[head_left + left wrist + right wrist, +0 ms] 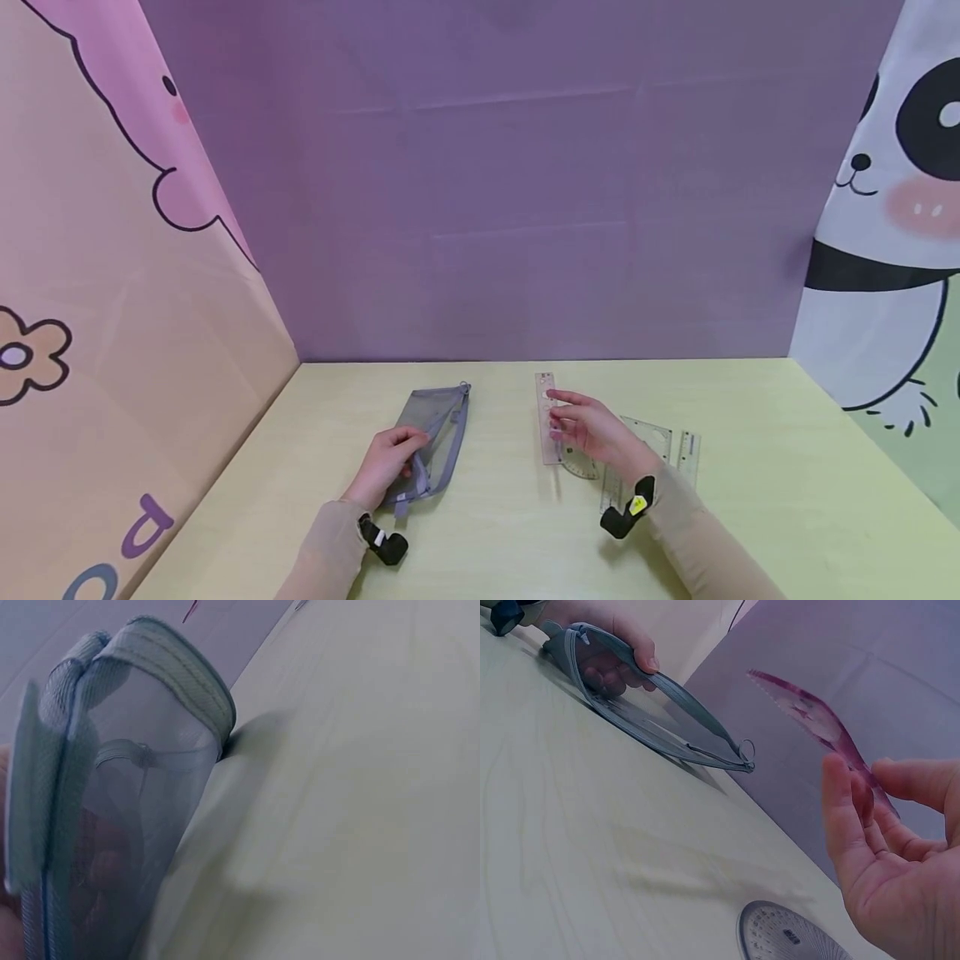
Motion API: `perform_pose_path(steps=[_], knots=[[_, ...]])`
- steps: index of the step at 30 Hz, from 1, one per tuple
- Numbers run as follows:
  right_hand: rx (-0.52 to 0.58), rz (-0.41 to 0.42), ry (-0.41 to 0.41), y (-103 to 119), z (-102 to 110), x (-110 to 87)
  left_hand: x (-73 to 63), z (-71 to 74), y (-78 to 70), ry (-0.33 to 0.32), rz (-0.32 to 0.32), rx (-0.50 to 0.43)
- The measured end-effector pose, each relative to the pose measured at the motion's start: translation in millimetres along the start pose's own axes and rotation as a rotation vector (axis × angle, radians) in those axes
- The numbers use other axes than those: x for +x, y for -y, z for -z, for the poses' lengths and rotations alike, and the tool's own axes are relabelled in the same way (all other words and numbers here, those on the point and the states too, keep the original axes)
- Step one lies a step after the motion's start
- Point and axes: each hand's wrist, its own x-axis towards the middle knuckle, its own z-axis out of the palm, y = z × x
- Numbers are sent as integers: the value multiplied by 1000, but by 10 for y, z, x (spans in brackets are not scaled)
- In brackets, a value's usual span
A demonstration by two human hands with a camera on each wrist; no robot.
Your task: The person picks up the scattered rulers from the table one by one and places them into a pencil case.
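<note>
My left hand (pixel 381 468) grips the upper edge of a grey mesh zip pouch (pixel 426 408), left of the table's middle. The pouch mouth gapes, and in the left wrist view its see-through wall (pixel 180 787) stands away from the zip edge. Between thumb and fingers, my right hand (pixel 596 432) pinches a pink transparent ruler (pixel 546 417). Raised above the table, the ruler looks bowed in the right wrist view (pixel 810 716). A clear protractor (pixel 581 465) lies below the right hand. The right forearm partly hides a clear set square (pixel 654 433).
A second clear ruler (pixel 688 454) lies right of the set square on the pale table (pixel 510 533). A purple backdrop (pixel 480 208) rises behind the far edge. Printed cloth panels with cartoon figures flank the table on both sides.
</note>
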Motion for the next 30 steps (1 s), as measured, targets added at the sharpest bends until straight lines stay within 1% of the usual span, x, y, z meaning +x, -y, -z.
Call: perform_pose_path(steps=[6, 9, 16, 18, 22, 25, 28, 30], knots=[[16, -8, -7, -21, 23, -9, -19, 9, 14, -16, 1, 13], [21, -3, -9, -20, 25, -27, -19, 9, 17, -16, 1, 18], [19, 15, 13, 6, 18, -35, -17, -6, -11, -11, -14, 7], [17, 10, 5, 9, 21, -28, -9, -11, -12, -10, -16, 3], [18, -2, -12, -5, 30, -18, -132, -7, -202, 16, -23, 12], [18, 0, -15, -19, 35, -13, -159, 2, -249, 25, -21, 16], [20, -1, -16, -24, 32, -6, -59, 3, -105, 11, -9, 7], [15, 2, -3, -29, 33, -7, -24, 1, -45, 4, -8, 0]])
